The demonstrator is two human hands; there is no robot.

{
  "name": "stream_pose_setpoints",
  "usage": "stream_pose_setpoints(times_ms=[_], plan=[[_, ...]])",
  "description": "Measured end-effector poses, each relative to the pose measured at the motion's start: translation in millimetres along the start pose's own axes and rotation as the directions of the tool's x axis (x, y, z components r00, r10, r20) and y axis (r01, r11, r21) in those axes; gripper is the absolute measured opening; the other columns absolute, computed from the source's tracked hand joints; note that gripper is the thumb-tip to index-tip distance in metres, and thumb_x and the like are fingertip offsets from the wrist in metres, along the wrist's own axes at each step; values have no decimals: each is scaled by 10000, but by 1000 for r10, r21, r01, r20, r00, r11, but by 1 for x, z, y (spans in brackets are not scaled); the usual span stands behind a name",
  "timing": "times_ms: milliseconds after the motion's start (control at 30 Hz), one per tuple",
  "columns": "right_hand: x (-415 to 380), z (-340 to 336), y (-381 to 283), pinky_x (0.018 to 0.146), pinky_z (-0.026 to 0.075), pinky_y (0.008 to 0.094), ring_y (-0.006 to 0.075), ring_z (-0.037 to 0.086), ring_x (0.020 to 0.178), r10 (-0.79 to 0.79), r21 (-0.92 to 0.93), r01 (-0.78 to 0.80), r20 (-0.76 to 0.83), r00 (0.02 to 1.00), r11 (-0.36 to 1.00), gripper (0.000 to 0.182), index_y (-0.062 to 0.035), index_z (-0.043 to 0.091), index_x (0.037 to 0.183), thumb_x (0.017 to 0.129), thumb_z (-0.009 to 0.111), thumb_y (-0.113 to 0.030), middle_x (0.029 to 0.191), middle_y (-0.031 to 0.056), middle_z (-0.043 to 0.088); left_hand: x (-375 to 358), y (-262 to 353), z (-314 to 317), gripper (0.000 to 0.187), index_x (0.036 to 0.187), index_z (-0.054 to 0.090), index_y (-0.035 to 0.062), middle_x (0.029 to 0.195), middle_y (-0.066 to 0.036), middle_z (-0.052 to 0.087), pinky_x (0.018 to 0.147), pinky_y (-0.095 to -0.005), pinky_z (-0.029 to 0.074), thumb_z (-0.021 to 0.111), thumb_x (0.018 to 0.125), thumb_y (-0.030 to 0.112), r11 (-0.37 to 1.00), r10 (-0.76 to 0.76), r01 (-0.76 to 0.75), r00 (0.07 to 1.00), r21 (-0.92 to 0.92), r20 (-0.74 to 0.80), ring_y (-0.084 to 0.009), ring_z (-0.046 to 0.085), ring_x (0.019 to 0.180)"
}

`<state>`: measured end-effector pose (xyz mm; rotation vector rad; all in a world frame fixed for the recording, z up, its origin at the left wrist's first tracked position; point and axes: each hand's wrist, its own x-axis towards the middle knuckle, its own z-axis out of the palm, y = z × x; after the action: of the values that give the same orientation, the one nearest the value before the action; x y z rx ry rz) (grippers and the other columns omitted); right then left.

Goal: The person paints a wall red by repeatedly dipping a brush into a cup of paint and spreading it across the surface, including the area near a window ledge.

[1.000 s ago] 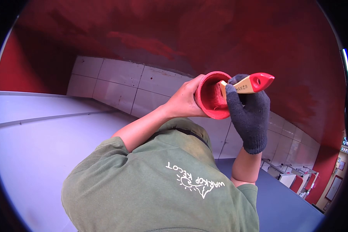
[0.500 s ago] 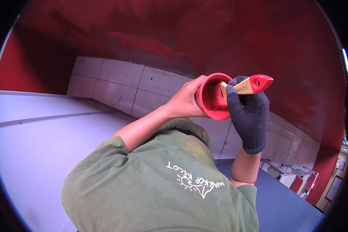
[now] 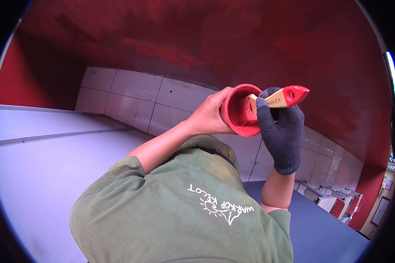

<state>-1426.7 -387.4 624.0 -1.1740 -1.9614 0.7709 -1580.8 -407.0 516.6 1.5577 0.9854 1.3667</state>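
Note:
My bare left hand [image 3: 211, 115] is wrapped around the side of a red paint cup [image 3: 229, 119], whose open mouth faces me at a tilt. Red paint coats the inside of the cup. In a dark knitted glove, my right hand [image 3: 284, 131] grips a paintbrush [image 3: 274, 99] by its pale wooden handle, which has a red end with a hole. The brush's head reaches into the cup, and its bristles are partly hidden there. Gloved fingers lie close to the cup's rim.
Ahead stands a red wall [image 3: 250, 52] with patchy paint above a band of white tiles [image 3: 131, 87]. A pale grey surface [image 3: 44, 175] lies at left, a blue-grey one [image 3: 320, 223] at lower right. Red-and-white furniture [image 3: 338, 204] stands farther right.
Almost nothing differs. Cup, brush and both hands keep their places, with only a very slight shift in the view.

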Motion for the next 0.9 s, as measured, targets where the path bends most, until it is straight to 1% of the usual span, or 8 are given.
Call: stream_pose_setpoints(times_ms=[100, 167, 300, 367, 400, 500, 667, 900], plan=[[1, -4, -2, 590, 470, 273, 139, 589, 632, 29, 41, -30, 13, 999, 999, 156, -8, 605, 892, 838, 653, -147, 744, 79, 615, 3, 2, 2, 775, 1188, 505, 37, 1091, -114, 604, 868, -345, 474, 882, 530, 198, 1000, -2, 2, 1000, -3, -11, -227, 602, 1001], [-1, -7, -2, 609, 471, 250, 107, 586, 668, 56, 164, -47, -51, 997, 985, 141, 9, 597, 924, 850, 630, -106, 776, 64, 618, 2, 1, 2, 777, 1189, 505, 38, 1093, -113, 604, 870, -344, 473, 882, 530, 198, 1000, 1, -1, 1000, 2, -17, -226, 601, 1003], [-4, -15, 3, 628, 470, 235, 96, 584, 722, 103, 213, -78, -110, 989, 974, 138, 25, 589, 947, 860, 608, -81, 815, 58, 614, 2, 0, 1, 777, 1192, 505, 38, 1101, -106, 599, 879, -342, 470, 881, 531, 198, 1000, -12, 12, 1000, 19, -10, -222, 596, 1016], [-6, -18, 6, 636, 465, 228, 102, 582, 747, 169, 327, -93, -213, 962, 940, 144, 30, 585, 959, 866, 603, -78, 850, 63, 612, 2, 1, 1, 776, 1193, 505, 37, 1099, -104, 598, 882, -342, 469, 880, 533, 198, 1000, -22, 22, 1000, 16, -11, -222, 594, 1018], [-9, -21, 11, 625, 456, 221, 111, 567, 759, 159, 323, -87, -204, 966, 942, 190, 5, 543, 1033, 896, 563, -126, 938, 67, 588, 1, 2, 1, 775, 1193, 505, 36, 1098, -103, 597, 884, -343, 467, 879, 534, 198, 999, -36, 36, 999, 14, -11, -222, 593, 1020], [-12, -22, 16, 602, 450, 221, 113, 560, 730, 157, 346, -56, -271, 950, 937, 198, 1, 540, 1031, 900, 558, -147, 933, 72, 586, 1, 2, 1, 773, 1196, 505, 36, 1089, -107, 599, 884, -345, 468, 877, 539, 199, 1000, -24, 25, 999, 5, -21, -225, 595, 1017], [-16, -20, 26, 549, 427, 225, 103, 540, 678, 239, 428, -114, -250, 938, 896, 188, -4, 540, 1012, 907, 553, -158, 904, 69, 572, 0, 1, 1, 778, 1200, 505, 32, 1098, -112, 602, 887, -346, 466, 873, 535, 196, 999, -13, 14, 1000, 32, -16, -236, 597, 1017], [-22, -17, 37, 500, 422, 231, 98, 539, 600, 366, 668, -143, -206, 907, 730, 122, 4, 562, 952, 908, 548, -110, 814, 65, 576, -2, 2, 0, 781, 1214, 498, 22, 1133, -121, 596, 917, -336, 451, 868, 547, 186, 999, -47, 46, 998, 27, 34, -201, 581, 1058]])
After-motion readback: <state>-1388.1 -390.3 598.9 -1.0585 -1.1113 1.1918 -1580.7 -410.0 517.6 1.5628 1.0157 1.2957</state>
